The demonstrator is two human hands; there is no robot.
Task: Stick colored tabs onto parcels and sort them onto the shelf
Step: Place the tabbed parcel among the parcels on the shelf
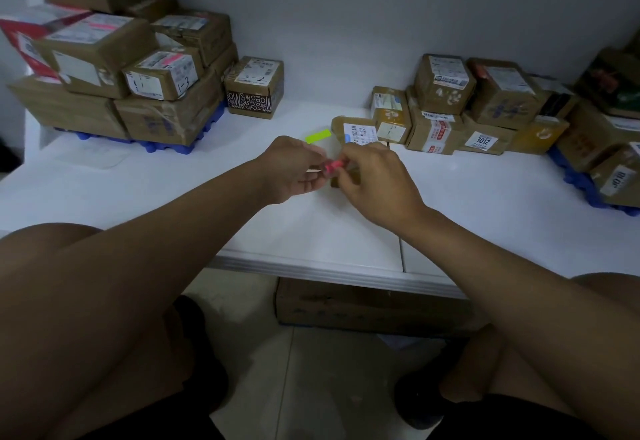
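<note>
Both my hands meet over the middle of the white table (pixel 173 183). My left hand (pixel 294 169) and my right hand (pixel 374 183) pinch a small pink tab (pixel 333 166) between their fingertips. Just behind my right hand lies a flat brown parcel (pixel 353 129) with a white barcode label, partly hidden by my fingers. A yellow-green tab (pixel 318 136) lies on the table to the left of that parcel.
A stack of cardboard parcels (pixel 138 76) sits on blue pallets at the back left, with one patterned box (pixel 254 88) beside it. More parcels (pixel 467 110) are piled at the back right. A cardboard box (pixel 363 308) lies under the table.
</note>
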